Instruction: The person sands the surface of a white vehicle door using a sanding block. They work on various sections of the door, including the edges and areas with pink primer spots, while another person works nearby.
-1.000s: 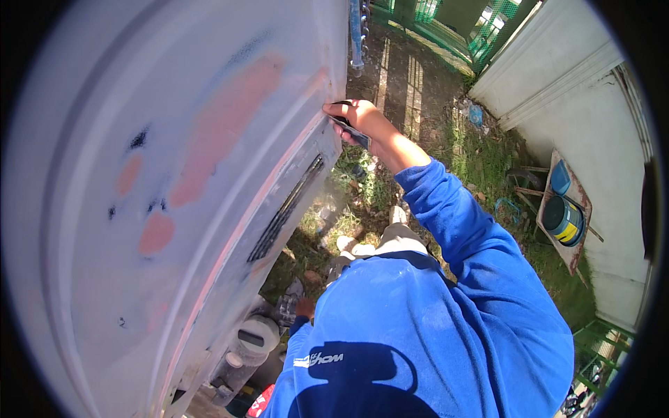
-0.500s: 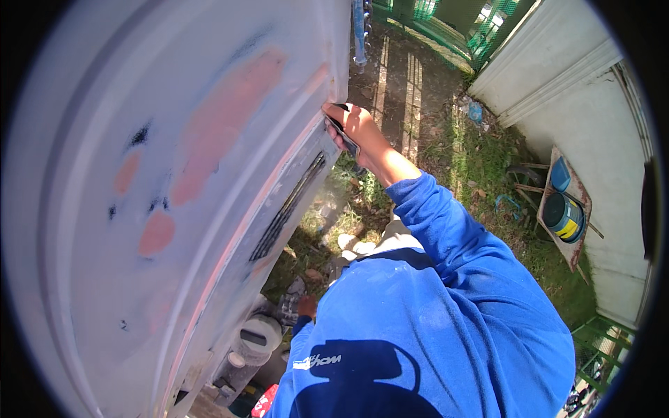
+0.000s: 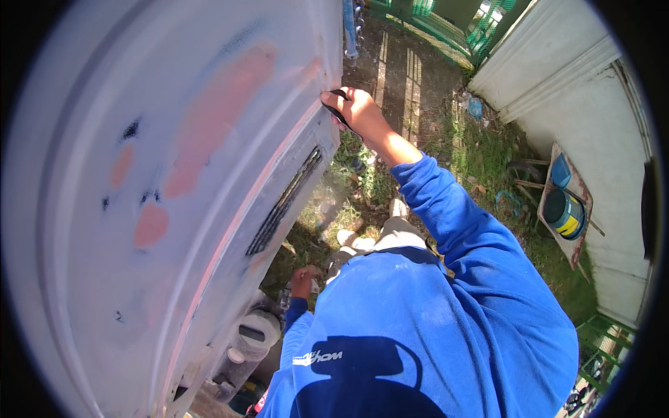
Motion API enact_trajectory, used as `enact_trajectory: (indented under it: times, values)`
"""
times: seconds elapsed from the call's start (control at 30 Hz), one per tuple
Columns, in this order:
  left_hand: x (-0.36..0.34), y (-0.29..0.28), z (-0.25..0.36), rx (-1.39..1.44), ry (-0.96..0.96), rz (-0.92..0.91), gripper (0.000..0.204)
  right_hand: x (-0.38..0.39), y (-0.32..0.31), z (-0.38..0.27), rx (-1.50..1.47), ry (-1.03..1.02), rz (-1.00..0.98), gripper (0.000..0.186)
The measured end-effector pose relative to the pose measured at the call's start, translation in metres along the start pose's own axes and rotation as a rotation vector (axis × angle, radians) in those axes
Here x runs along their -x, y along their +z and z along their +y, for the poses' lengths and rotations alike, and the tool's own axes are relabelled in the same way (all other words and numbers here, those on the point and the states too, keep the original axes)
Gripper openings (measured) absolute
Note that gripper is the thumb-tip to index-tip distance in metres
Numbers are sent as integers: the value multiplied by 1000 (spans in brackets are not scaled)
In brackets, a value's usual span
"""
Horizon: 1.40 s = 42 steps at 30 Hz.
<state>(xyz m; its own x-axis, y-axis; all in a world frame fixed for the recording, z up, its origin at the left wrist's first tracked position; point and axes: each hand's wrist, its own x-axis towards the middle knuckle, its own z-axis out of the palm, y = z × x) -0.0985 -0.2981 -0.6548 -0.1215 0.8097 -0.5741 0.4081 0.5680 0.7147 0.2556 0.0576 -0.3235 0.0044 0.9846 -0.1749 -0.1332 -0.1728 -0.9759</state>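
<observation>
My right hand (image 3: 359,115) is closed around a black sanding pad (image 3: 336,106) and presses it against the edge of a pale grey-white body panel (image 3: 230,150), beside a long pink filler strip. Much of the pad is hidden under the fingers. Pink filler patches (image 3: 226,111) and dark scuffs mark the panel's face. Below the hand, a dark slotted vent (image 3: 286,202) is set in the panel's side. My left hand (image 3: 303,281) hangs low by my left side, near the panel, small and partly blurred; its fingers do not show clearly.
A blue hinge-like bar with a chain (image 3: 350,31) hangs beyond the panel. On the right, a wheelbarrow (image 3: 570,247) carries a dark bucket (image 3: 566,214) with a yellow label, by a white wall (image 3: 592,111). A whitish container (image 3: 258,334) stands at lower left. Grass (image 3: 481,160) covers the ground.
My right hand and the sanding pad have shifted slightly up along the panel's edge. My left hand has risen a little and shows more. The view has moved slightly.
</observation>
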Motion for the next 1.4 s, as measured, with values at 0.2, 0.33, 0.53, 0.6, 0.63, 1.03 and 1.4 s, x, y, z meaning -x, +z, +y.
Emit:
enact_trajectory:
  times: [0.2,0.33,0.53,0.6,0.63,1.03,1.4]
  values:
    - [14,1,180,117,225,-99,58,-3,-5,-8,-13,-23,1,27]
    - [20,13,307,-69,610,53,68,-3,-24,19,62,-2,-48,29]
    - [28,21,489,-364,715,250,82,68,-120,82,271,212,-35,48]
    - [17,28,509,-489,685,324,84,91,-183,134,286,178,-107,45]
    - [8,31,509,-564,644,373,85,115,-207,157,381,242,78,38]
    - [-20,80,522,-154,693,353,80,380,-460,342,715,940,330,43]
    - [3,124,450,337,404,2,55,135,-352,263,624,293,-153,79]
